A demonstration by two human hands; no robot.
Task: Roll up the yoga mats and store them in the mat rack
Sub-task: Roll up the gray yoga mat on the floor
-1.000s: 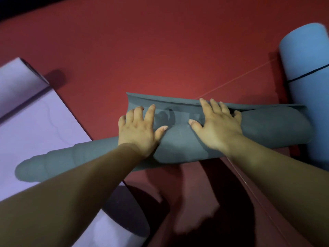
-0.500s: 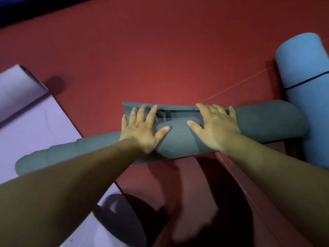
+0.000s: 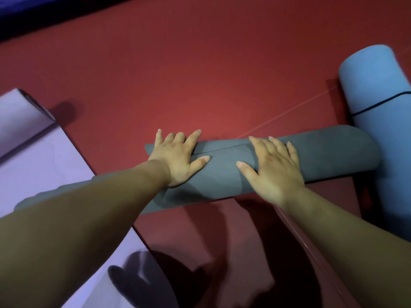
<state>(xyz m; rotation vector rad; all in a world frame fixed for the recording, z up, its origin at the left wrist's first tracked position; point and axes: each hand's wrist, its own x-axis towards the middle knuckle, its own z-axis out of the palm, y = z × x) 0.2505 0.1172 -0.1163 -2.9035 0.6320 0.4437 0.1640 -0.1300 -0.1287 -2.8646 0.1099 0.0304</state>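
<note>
Grey mat (image 3: pixel 224 177) lies under left grip (image 3: pixel 178 157) and right grip (image 3: pixel 273 171).

The rolled yoga mat (image 3: pixel 222 174) under the left hand (image 3: pixel 178 156) and the right hand (image 3: pixel 273 170) is a plain slate grey with a bluish cast and no pattern. The floor (image 3: pixel 200 74) beyond the hands is a flat deep red, brightest just past the fingertips. A thin, paler red line (image 3: pixel 289 112) crosses it beyond the right hand. To the left of the left hand lies a pale lilac mat (image 3: pixel 44 163), plain, with a dark edge. To the right of the right hand a rolled mat (image 3: pixel 378 85) is light blue, ringed by a thin black band (image 3: pixel 382 105). Far beyond the left hand runs a dark blue strip (image 3: pixel 44 10).
</note>
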